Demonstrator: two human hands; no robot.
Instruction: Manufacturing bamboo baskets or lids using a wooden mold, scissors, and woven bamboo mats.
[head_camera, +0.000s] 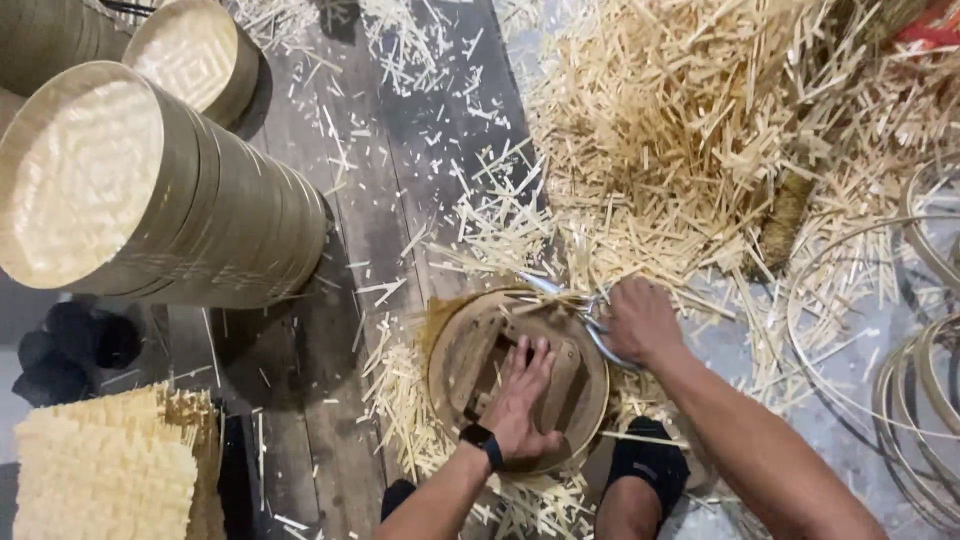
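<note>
My left hand (522, 398), with a dark watch on the wrist, presses flat on a round wooden form (470, 352) that lies on the floor between my feet. Woven bamboo matting sticks out from under the form's far rim (445, 308). My right hand (640, 320) grips a pair of metal scissors (570, 298) at the form's upper right edge, the blades pointing left along the rim over the bamboo ends.
A tall stack of round bamboo trays (150, 190) stands at the left, another (195, 55) behind it. Cut bamboo strips (690, 130) pile up at the upper right. Woven mats (110, 470) lie lower left. Bamboo hoops (920, 400) rest at the right. Black socks (648, 462) cover my feet.
</note>
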